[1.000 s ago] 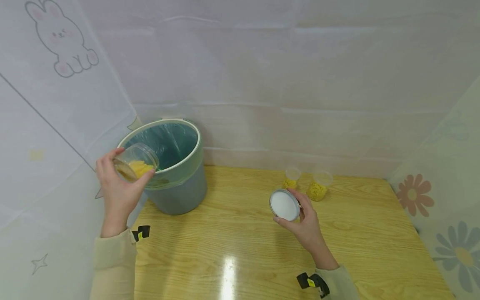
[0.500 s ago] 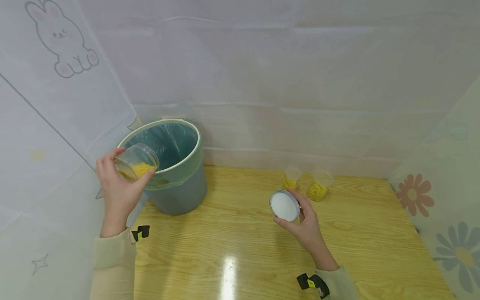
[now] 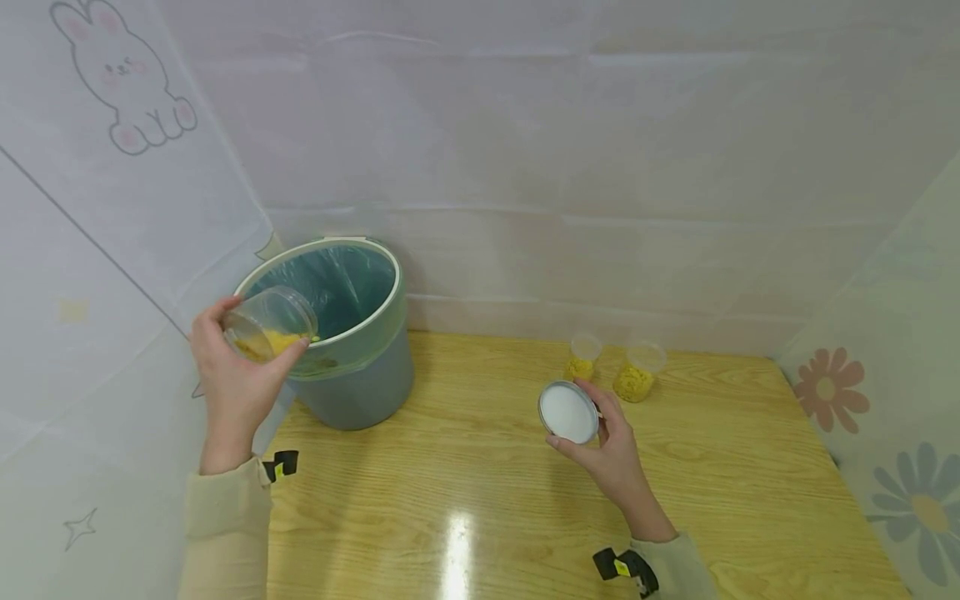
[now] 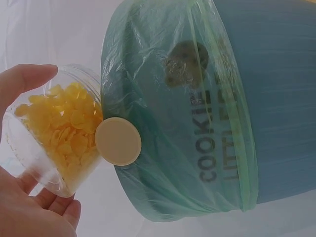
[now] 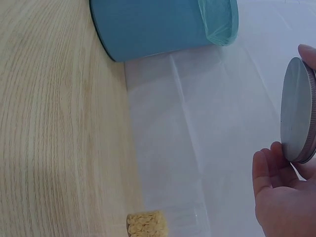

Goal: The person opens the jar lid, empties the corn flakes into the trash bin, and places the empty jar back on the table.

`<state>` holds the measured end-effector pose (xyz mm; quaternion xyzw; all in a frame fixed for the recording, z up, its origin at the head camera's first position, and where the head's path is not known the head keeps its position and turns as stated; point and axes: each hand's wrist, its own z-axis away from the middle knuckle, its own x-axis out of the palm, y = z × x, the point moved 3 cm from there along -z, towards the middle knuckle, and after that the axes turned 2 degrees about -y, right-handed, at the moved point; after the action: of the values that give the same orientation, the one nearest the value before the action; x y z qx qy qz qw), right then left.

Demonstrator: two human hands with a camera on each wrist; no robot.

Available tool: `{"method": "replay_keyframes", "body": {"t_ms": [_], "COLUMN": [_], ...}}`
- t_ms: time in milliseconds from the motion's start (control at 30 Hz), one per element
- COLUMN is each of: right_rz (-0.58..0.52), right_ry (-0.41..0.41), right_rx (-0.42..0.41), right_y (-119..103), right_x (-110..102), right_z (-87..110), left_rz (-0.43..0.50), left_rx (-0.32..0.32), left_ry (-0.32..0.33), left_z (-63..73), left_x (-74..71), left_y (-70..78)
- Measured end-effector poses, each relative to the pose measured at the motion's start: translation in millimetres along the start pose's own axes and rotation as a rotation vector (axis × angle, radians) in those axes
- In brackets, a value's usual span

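Note:
My left hand (image 3: 236,379) grips a clear plastic jar (image 4: 37,138), tipped on its side with its mouth at the rim of the trash can (image 3: 352,392). Yellow flakes (image 4: 66,128) lie along the jar's lower side, some close to its mouth. A green plastic liner (image 4: 148,74) covers the can's rim. Over the table my right hand (image 3: 611,454) pinches a round metal screw lid (image 3: 568,412) by its edge, its white inside turned up toward the head camera. In the right wrist view the lid (image 5: 296,111) shows edge-on with a ribbed side.
Two clear jars with yellow flakes, a smaller jar (image 3: 581,367) and a larger jar (image 3: 636,382), stand at the back of the wooden table (image 3: 487,492), just beyond my right hand. White cloth walls (image 3: 525,167) enclose the table's back and sides.
The yellow flakes in the tilted jar have dropped to a lower level, and the jar has tipped slightly more. My right hand and the lid have stayed nearly still.

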<state>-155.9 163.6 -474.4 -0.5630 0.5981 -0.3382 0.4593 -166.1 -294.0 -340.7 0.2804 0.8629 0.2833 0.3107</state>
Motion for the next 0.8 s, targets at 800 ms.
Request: {"method": "replay_keyframes", "body": {"t_ms": [800], "right_rz": [0.002], "right_ry": [-0.008], "right_rx": [0.017], "right_y": [-2.3], "right_x": [-0.2], "right_z": [2.2], "left_rz": [0.000], "left_rx": [0.026], "left_ry": [0.002], "left_z": [-1.1], "left_x": [0.3], "left_y": [-1.5]}}
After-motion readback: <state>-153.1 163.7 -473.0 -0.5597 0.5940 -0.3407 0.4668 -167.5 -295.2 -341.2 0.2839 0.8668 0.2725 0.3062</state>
